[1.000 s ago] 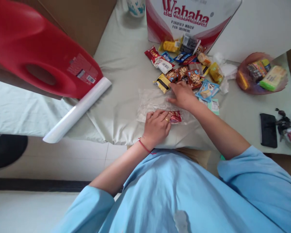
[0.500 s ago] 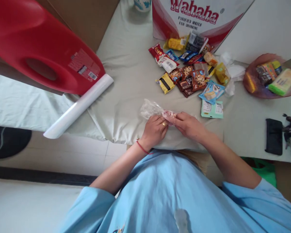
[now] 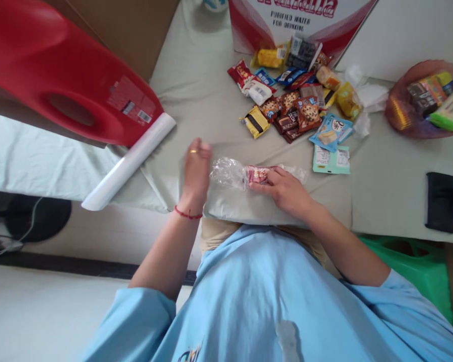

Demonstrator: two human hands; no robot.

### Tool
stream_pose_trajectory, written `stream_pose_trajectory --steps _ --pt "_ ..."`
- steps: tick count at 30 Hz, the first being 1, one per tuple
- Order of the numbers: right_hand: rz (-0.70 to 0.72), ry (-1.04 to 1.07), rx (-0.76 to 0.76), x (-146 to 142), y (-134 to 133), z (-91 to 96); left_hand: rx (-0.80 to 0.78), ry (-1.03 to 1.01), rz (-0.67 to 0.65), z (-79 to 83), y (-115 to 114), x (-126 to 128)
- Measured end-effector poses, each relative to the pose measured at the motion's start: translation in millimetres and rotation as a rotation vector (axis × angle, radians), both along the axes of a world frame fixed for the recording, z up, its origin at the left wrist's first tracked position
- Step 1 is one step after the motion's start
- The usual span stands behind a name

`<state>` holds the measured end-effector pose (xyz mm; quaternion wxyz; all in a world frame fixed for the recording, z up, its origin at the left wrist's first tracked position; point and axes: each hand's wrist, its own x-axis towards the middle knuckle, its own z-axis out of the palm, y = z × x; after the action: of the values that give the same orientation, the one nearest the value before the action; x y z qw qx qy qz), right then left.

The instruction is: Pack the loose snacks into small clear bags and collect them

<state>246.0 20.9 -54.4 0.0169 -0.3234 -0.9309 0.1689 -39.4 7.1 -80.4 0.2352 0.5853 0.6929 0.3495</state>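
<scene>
A small dark-red snack packet (image 3: 257, 175) lies on the cloth in front of me, wrapped in clear plastic film. Crumpled loose film (image 3: 227, 173) sticks out at its left, and more spreads at the right. My right hand (image 3: 287, 188) is closed over the packet's right part, thumb and fingers on it. Apart from the film, to its left, my left hand (image 3: 197, 168) is raised with fingers curled and smeared by motion; whether it holds anything is hidden. A roll of clear film (image 3: 130, 163) lies slantwise farther left.
Several wrapped snacks (image 3: 290, 108) are heaped beyond my hands, before a Wahaha carton (image 3: 283, 25). A pinkish see-through bowl (image 3: 396, 113) of packets stands at the right, with a black phone (image 3: 441, 202) nearer me. A large red plastic container (image 3: 98, 95) lies at the left.
My left hand has let go of the wrapped packet and moved left and away from me. The right hand stays on the packet, which now lies flatter with its film spread out.
</scene>
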Motion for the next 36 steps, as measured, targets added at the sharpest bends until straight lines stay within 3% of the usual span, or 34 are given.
stream_pose_trajectory --steps 3,5,9,12,17,20,22,24,27,29,33,36 --pt "-0.004 0.01 -0.005 -1 2 2.4 -0.092 0.097 -0.002 5.8 0 10" --pt "-0.011 0.021 -0.02 -2 3 4.5 -0.093 0.099 -0.022 18.2 -10 16" --pt "-0.022 0.046 -0.058 -3 3 6.6 -0.148 -0.087 -0.005 50.3 -34 35" --pt "-0.017 0.053 -0.046 -6 1 5.0 -0.09 -0.19 -0.05 59.5 -37 68" --pt "-0.044 0.1 -0.008 6 -11 5.5 0.054 0.0 -0.31 42.4 -26 115" --pt "-0.033 0.158 -0.039 33 -26 7.6 0.105 0.238 -0.4 30.7 -29 120" --pt "-0.098 0.21 -0.069 54 -35 5.7 0.106 0.384 -0.422 25.5 -35 119" --pt "-0.312 0.28 -0.058 70 -40 0.8 0.081 0.504 -0.434 21.7 -40 119" --pt "-0.722 0.303 0.101 72 -35 -6.7 0.043 0.626 -0.437 17.8 -44 123" --pt "-0.842 0.219 0.204 60 -27 -8.7 0.034 0.67 -0.435 16.5 -44 125" --pt "-0.782 0.109 0.16 45 -8 -4.4 0.03 0.694 -0.442 16.9 -43 125" --pt "-0.768 0.229 0.003 53 2 6.3 0.05 0.698 -0.469 17.6 -44 120"
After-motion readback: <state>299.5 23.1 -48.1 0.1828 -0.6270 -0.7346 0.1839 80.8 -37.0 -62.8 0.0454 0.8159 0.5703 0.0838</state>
